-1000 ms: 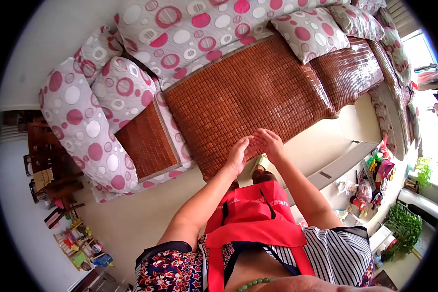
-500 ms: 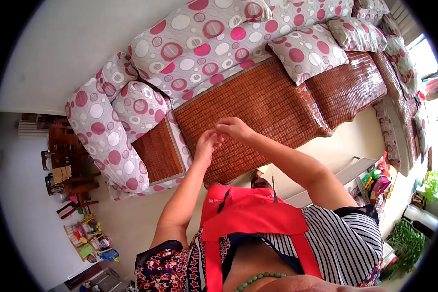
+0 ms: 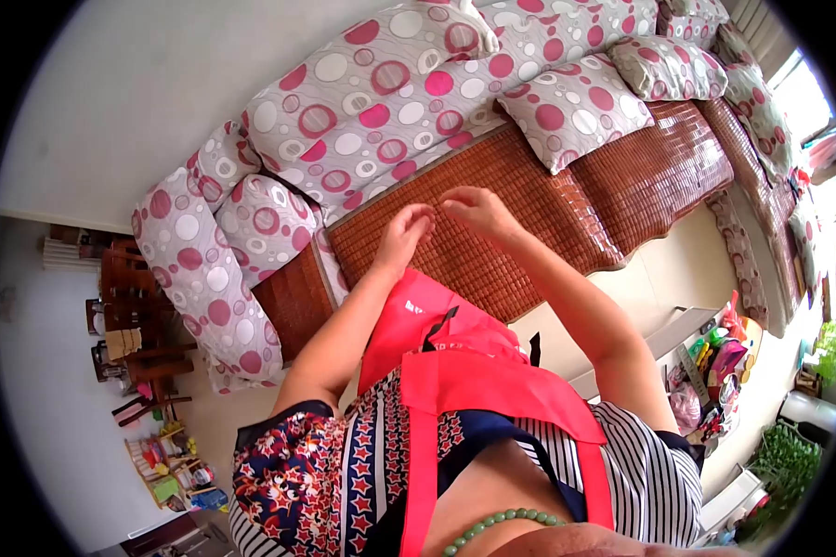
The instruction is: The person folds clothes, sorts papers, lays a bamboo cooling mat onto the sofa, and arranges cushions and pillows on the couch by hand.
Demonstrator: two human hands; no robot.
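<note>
My left hand [image 3: 404,239] is raised over the brown woven mat [image 3: 492,186] on the sofa, its fingers curled inward; whether anything is between them is too small to tell. Just right of it, my right hand [image 3: 480,212] hangs with bent fingers, a small gap between the two hands. Nothing shows clearly in either one. Below them the red apron [image 3: 437,325] covers my front, its dark straps sticking up at the waist.
Dotted cushions [image 3: 576,111] lie along the sofa back, and a dotted armrest [image 3: 204,269] stands at the left. A low table [image 3: 659,339] with bags and small items is at the right, near green plants [image 3: 785,459]. Wooden chairs [image 3: 144,325] stand far left.
My hands have moved up from where they met and are now slightly apart. The apron has shifted up and left, and the view has turned a little.
</note>
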